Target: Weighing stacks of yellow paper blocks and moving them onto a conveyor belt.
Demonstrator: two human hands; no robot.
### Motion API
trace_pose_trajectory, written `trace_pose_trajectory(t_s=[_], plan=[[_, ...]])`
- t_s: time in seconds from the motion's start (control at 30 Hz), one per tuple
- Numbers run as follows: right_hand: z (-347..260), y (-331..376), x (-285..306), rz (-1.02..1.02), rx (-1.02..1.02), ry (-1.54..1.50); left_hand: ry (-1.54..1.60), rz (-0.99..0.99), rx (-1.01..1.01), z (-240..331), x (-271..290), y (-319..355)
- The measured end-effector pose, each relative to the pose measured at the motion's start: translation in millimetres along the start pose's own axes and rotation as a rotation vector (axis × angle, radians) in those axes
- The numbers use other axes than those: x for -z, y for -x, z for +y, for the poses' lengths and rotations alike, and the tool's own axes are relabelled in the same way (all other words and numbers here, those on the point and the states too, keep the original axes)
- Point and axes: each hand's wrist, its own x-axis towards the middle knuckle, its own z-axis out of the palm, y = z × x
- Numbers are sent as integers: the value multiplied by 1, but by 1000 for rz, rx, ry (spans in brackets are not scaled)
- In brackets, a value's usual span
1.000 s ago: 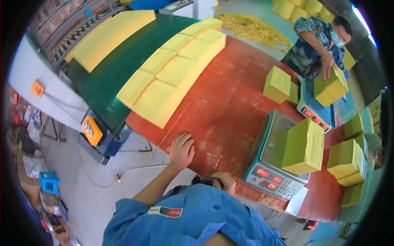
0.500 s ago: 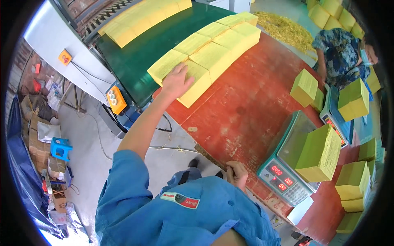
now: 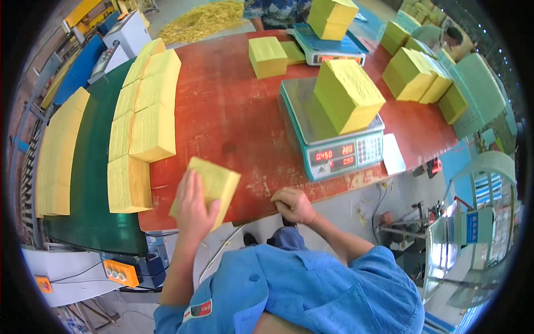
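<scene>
My left hand (image 3: 194, 207) grips a block-shaped stack of yellow paper (image 3: 220, 185) at the near left of the red table, its thumb on one side and its fingers across the face. The stack is tilted. My right hand (image 3: 295, 206) rests at the table's near edge with its fingers curled in and nothing visible in them. Ahead of it stands a teal digital scale (image 3: 309, 155) with lit red digits. Another yellow paper stack (image 3: 346, 96) sits upright on that scale's metal plate. Left of my left hand, a double row of yellow stacks (image 3: 152, 131) runs away from me.
The red table (image 3: 233, 119) spreads ahead; a green conveyor belt (image 3: 92, 161) with a further yellow row (image 3: 60, 153) lies left. A second scale (image 3: 328, 49) stands at the back, near a person in patterned clothing (image 3: 277, 13). More stacks (image 3: 414, 75) stand right, beside a green chair (image 3: 479, 97).
My view has swung right. My left hand, earlier lying on the row's near stack, now has a stack apart from the row, towards the scale. My right hand remains at the table edge.
</scene>
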Motion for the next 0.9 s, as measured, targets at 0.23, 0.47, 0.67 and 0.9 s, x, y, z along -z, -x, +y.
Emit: trace_pose_trajectory(t_s=[0.23, 0.47, 0.67, 0.9], plan=[[-40, 34, -29, 196, -381, -148, -2, 17, -98, -3, -10, -49], [-55, 63, 66, 533, -604, -323, 244, 41, -134, 41, 20, -81], [-9, 19, 208, 837, -353, -212, 1303, -350, 207, 134, -1, -159], [66, -60, 290, 600, -391, -456, 1483, -415, 665, 219, -56, -300]])
